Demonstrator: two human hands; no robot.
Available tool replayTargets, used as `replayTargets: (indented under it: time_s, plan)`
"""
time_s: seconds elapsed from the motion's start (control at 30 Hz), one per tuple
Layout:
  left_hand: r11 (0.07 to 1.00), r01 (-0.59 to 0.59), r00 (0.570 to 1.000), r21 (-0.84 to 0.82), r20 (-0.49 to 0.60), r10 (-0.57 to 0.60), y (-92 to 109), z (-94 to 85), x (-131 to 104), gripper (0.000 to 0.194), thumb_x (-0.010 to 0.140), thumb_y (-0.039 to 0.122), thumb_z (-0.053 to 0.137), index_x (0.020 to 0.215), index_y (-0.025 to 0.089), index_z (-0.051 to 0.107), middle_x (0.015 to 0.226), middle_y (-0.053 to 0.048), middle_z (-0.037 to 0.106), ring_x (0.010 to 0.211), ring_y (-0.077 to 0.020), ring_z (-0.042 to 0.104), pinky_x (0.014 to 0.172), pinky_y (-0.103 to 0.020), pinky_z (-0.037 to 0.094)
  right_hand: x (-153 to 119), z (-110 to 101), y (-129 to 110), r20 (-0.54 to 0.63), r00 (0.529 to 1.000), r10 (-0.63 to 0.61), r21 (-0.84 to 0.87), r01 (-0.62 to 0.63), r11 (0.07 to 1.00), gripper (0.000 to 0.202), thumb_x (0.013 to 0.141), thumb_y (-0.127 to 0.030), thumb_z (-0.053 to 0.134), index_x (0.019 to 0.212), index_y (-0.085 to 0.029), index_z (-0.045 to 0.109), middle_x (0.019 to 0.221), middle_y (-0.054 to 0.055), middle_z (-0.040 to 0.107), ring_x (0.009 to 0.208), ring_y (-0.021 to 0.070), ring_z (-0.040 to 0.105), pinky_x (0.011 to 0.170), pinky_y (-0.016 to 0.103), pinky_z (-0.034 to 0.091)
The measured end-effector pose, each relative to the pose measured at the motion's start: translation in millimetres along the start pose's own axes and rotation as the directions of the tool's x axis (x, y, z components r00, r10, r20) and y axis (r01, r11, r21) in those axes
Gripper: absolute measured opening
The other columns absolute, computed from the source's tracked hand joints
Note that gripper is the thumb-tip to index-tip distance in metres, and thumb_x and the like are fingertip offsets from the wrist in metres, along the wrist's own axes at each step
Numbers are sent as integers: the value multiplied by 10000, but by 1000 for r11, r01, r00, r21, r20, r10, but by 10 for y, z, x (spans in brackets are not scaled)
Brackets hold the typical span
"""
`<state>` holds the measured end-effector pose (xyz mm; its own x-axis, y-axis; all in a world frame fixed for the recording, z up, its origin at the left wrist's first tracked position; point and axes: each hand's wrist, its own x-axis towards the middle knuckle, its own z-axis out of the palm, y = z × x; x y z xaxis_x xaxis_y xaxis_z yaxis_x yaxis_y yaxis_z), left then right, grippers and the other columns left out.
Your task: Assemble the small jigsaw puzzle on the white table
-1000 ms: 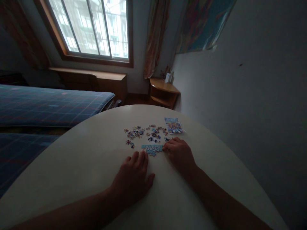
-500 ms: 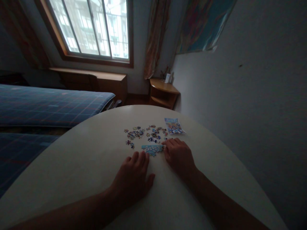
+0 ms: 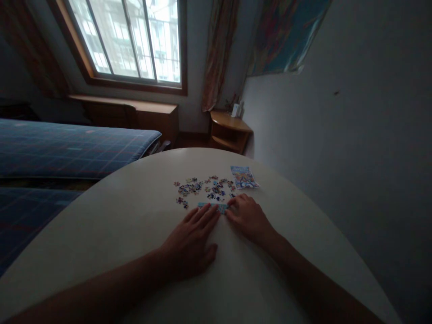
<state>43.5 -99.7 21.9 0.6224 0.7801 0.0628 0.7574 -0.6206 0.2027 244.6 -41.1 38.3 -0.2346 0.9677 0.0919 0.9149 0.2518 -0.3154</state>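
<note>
A light-blue joined strip of jigsaw puzzle pieces [image 3: 222, 208] lies on the table in front of me, its lower part covered by my fingers. My left hand [image 3: 192, 240] rests flat across it, fingers stretched forward and thumb apart. At the strip's right end, my right hand [image 3: 248, 218] has its thumb and index finger drawn together on a puzzle piece, which they mostly hide. Just beyond are loose puzzle pieces in two groups, a left heap [image 3: 191, 187] and a right heap [image 3: 218, 189].
A small printed picture sheet or packet [image 3: 243, 177] lies behind the right hand. Everything stands on a round white table [image 3: 135, 216]. A mattress [image 3: 77, 146] is to the left, a wooden corner shelf [image 3: 229, 121] past the far edge, and a wall [image 3: 337, 148] to the right.
My left hand has slid forward and right, its fingers now spread over the puzzle strip and covering most of its lettering. The right hand has shifted slightly left at the strip's end.
</note>
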Motion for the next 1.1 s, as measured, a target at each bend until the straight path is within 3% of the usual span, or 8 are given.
replayTargets:
  time_s: [0.43,0.87,1.1]
  plan:
    - [998,-47,999,-47,2,47,-59,24,17,726,918,422,488,1553,158,256,1637,-76,219,1506,-290,191,1227,-482,167,65,-5,55,23,998,61,222,-65,973,165,853,-284,614,923,-200,738,857,45,751,768,177,673,694,279,463]
    - [998,-35,999,-44,13,36,-60,11,29,738,894,426,506,1546,161,285,1637,-66,219,1504,-290,197,1225,-489,175,52,-20,70,-8,1000,3,201,-1,980,183,836,-225,627,940,-231,778,884,40,755,776,178,670,747,296,497]
    - [999,-15,1000,-47,10,15,-51,-11,47,742,860,417,538,1526,164,332,1619,-68,285,1486,-300,246,1216,-496,200,1,30,18,-46,992,-116,164,122,979,262,871,-172,594,1068,-218,761,1021,75,697,929,195,636,882,323,493]
